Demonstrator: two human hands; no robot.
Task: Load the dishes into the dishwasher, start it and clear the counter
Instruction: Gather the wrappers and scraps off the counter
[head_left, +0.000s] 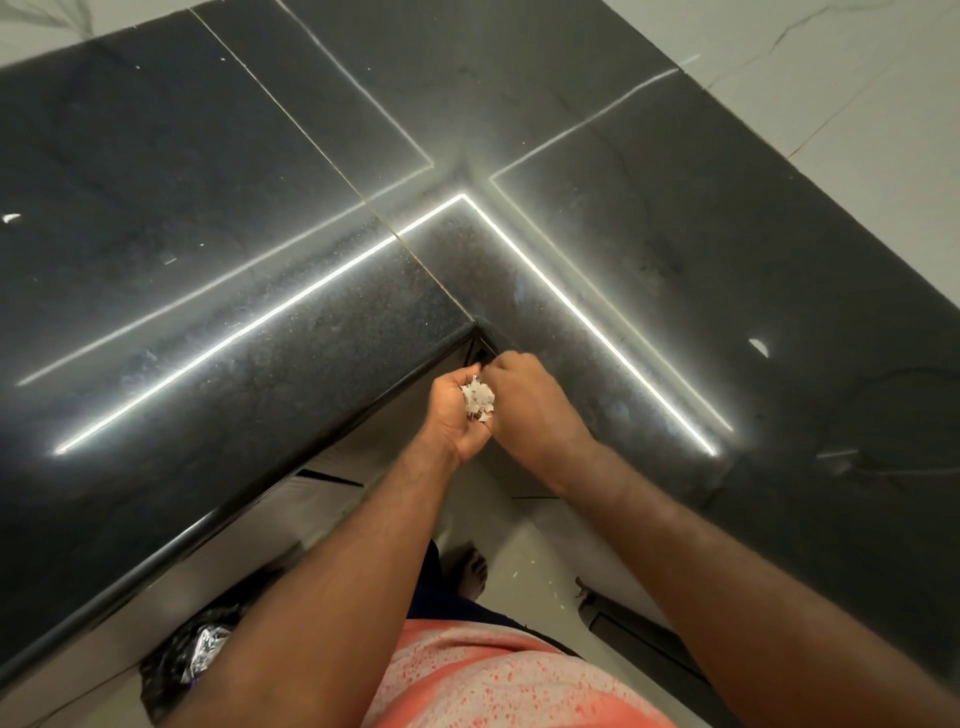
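A black polished L-shaped counter (260, 234) fills the view, with its inner corner just beyond my hands. My left hand (454, 410) is cupped palm-up at that corner, just below the counter edge, and holds a small heap of white scraps (479, 401). My right hand (524, 395) lies with curled fingers at the counter edge, touching the scraps and my left palm. A few white scraps remain on the counter, one at the far left (11, 218) and one at the right (759, 347). No dishes or dishwasher are in view.
A black bin bag (192, 654) with crumpled shiny waste sits on the floor under the left counter. A dark low object (623, 623) lies on the floor at the right. My bare foot (470, 571) stands on pale tiles. White marble-look walls border the counter.
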